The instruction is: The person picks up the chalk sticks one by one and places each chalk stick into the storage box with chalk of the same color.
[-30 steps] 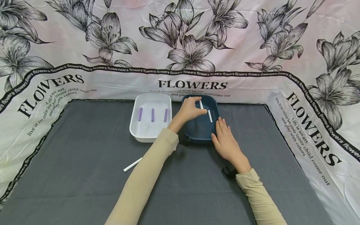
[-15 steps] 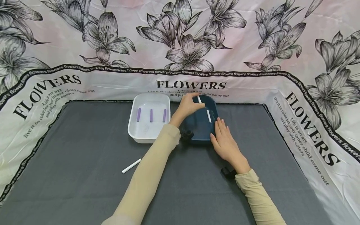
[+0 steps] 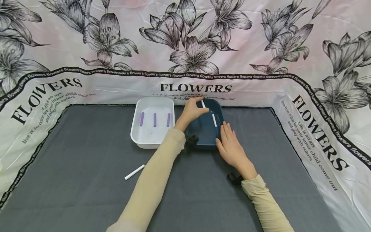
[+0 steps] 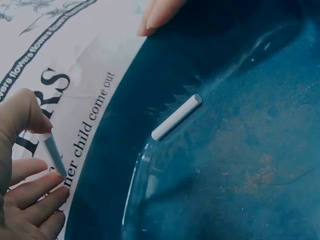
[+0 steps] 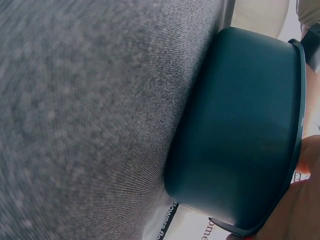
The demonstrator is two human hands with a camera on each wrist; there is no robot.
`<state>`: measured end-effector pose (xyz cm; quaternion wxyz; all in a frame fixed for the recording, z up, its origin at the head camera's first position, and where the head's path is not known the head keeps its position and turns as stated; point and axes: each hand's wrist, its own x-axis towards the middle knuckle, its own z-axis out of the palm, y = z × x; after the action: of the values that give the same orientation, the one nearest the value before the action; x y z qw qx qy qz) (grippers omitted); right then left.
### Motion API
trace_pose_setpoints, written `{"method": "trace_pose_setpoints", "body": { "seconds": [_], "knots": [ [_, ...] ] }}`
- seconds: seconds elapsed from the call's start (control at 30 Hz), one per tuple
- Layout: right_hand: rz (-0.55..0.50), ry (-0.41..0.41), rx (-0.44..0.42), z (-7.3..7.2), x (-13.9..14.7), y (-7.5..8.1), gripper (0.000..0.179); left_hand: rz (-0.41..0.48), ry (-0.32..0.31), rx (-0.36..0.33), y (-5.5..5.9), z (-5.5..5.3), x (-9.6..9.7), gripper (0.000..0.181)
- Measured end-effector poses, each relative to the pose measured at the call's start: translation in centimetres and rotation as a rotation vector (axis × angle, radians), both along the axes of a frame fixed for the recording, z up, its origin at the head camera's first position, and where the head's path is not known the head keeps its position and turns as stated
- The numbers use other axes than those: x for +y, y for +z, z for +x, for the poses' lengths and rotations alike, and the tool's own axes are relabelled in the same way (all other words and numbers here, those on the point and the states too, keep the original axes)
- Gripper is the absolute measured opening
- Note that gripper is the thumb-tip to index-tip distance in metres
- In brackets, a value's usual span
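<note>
My left hand pinches a short white chalk stick by its two ends, thumb at one and fingers at the other. It hangs over the back of a dark blue plastic tub. Inside the tub, near its right wall, lies another white chalk stick. My right hand rests against the tub's right rim, fingers extended and together. From the right wrist, the tub's smooth outer wall fills the middle, with the thumb at the rim.
Beside the blue tub on the left stands a white tub holding three purple sticks. A longer white stick lies on the grey cloth near my left forearm. A flower-printed fabric rises behind.
The held chalk has shifted a little toward the back of the blue tub with my left hand. The right hand stays at the rim. The head view has drifted slightly.
</note>
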<state>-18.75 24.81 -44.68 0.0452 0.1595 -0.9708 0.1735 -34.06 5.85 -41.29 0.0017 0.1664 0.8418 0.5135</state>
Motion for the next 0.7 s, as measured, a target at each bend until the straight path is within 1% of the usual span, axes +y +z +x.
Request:
{"method": "trace_pose_setpoints", "body": {
  "seconds": [0.2,0.37,0.47,0.6,0.7],
  "knots": [
    [0.004,-0.005,-0.011,-0.1,-0.1,-0.1,0.065,-0.005,0.000,0.005,-0.3,0.0,-0.1,0.063],
    [0.004,-0.002,-0.005,-0.1,-0.2,-0.2,0.065,-0.001,0.003,0.015,-0.9,-0.1,0.0,0.064],
    [0.010,-0.007,-0.002,-0.2,-0.1,-0.2,0.065,-0.024,-0.008,0.038,-1.2,-0.2,0.1,0.065],
    [0.014,-0.009,-0.007,-0.2,0.0,-0.1,0.066,-0.087,-0.028,0.082,-1.5,-0.3,0.3,0.067],
    [0.016,-0.009,-0.008,-0.1,0.1,-0.1,0.066,-0.134,-0.041,0.093,-1.7,-0.3,0.5,0.067]
  ]
}}
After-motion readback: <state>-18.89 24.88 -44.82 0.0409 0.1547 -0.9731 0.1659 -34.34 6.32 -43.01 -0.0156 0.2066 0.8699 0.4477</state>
